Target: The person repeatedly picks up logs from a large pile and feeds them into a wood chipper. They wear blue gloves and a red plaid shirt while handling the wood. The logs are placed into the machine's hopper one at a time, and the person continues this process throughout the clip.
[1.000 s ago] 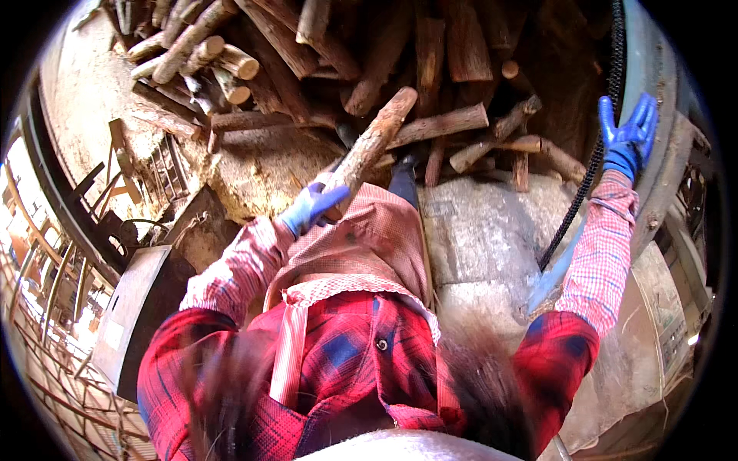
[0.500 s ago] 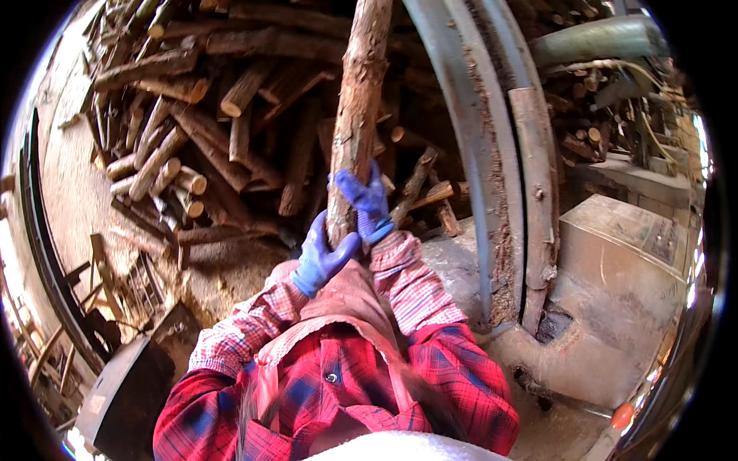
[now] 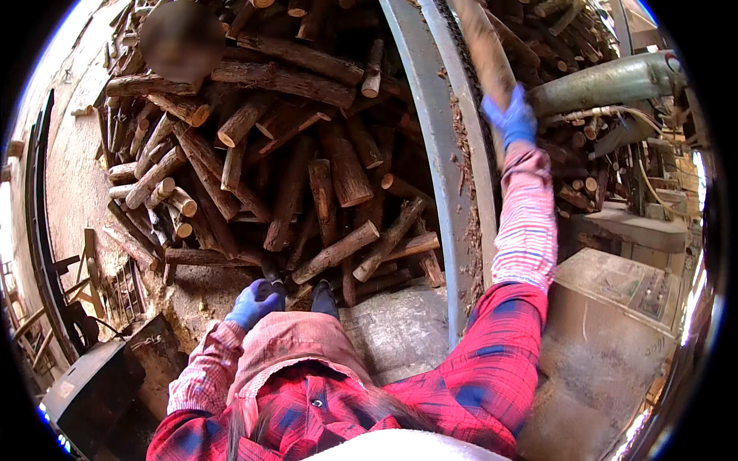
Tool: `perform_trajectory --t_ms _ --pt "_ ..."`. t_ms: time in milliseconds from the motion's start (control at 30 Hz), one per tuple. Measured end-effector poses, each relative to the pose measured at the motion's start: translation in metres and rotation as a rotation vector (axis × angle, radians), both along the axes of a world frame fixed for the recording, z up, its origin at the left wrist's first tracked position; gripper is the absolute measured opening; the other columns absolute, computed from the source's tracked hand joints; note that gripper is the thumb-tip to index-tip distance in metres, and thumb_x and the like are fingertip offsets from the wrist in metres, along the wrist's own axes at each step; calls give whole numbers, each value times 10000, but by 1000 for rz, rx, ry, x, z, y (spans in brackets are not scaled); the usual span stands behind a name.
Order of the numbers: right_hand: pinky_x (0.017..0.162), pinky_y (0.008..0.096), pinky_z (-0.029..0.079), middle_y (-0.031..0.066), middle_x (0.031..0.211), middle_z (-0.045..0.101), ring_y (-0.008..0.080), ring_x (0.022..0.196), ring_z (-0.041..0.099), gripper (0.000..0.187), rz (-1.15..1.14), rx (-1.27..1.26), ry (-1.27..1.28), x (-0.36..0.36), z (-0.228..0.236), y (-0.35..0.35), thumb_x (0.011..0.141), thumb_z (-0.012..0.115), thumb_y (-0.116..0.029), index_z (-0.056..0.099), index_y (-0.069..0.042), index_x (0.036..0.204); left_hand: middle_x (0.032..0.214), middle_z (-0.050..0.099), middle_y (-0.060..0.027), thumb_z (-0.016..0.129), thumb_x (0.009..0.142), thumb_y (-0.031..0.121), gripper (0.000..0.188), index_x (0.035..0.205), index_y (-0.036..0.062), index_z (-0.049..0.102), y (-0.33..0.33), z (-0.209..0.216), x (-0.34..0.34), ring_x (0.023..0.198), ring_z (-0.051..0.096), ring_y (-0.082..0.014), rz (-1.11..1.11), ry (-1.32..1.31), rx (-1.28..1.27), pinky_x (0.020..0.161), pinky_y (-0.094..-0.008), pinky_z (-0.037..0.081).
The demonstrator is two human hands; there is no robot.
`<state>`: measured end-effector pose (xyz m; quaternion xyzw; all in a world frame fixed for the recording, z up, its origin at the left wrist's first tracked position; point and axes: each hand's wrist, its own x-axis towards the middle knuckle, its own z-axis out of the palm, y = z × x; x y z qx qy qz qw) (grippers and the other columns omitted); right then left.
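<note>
My right hand (image 3: 511, 119), in a blue-purple glove, reaches far forward and right over the metal rail. It is closed around the near part of a bark-brown log (image 3: 486, 50), which is blurred by motion and runs out past the upper edge. My left hand (image 3: 255, 303), gloved alike, hovers by the pinkish apron (image 3: 304, 342) at my lap. Its fingers are loosely bent and apart, with nothing in them. The long grey metal rail (image 3: 430, 115), strewn with bark bits, rises between my right arm and the wood pile.
A large heap of cut logs (image 3: 288, 184) fills the ground ahead. To the right stand a dusty metal box (image 3: 615, 300) and a greenish metal cylinder (image 3: 603, 84). A dark metal piece (image 3: 100, 392) sits at lower left. A blurred round patch covers part of the upper left.
Both hands were on an upright log in front of me. The left has let go and dropped back left; the right has swung right over the rail. The log beside the rail's near end is gone.
</note>
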<state>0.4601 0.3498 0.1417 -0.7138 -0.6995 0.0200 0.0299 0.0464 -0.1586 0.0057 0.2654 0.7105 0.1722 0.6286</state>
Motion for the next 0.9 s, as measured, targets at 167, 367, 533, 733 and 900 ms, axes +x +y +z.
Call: perform_trajectory --t_ms 167,367,533,733,900 --pt "1074 442 380 267 1385 492 390 1290 481 1009 16 105 196 59 -66 -5 718 726 -633 370 -29 1444 1091 661 -121 757 812 320 551 1207 -14 567 -44 -56 -27 989 602 -202 1 62 36 902 -355 489" --pt "983 442 441 223 1290 589 377 1204 554 866 29 87 -10 91 -60 -36 715 720 -643 539 -52 1321 1233 630 -182 687 850 298 579 1315 -4 522 -2 -88 -2 1149 607 -259 41 3 91 992 -346 465" --pt "983 443 465 231 1266 593 395 1132 586 771 196 474 -63 -2 -70 -118 752 750 -537 571 1 1274 1170 646 -84 678 897 169 433 1277 14 541 -18 -119 2 1067 596 -155 166 -119 36 957 -294 469" --pt "998 435 453 211 1230 624 365 1117 609 694 443 -189 323 -149 -281 -261 791 718 -462 557 4 1279 1209 628 -82 683 907 145 419 1278 10 542 -79 -176 -38 1085 585 -151 249 -146 -137 972 -294 459" --pt "1076 409 390 249 1388 502 366 1293 489 1022 -159 -801 126 -58 -563 -288 650 761 -645 489 38 1360 1179 641 -106 656 925 127 413 1299 6 533 -111 -234 -86 1075 615 -171 438 18 -199 952 -293 484"
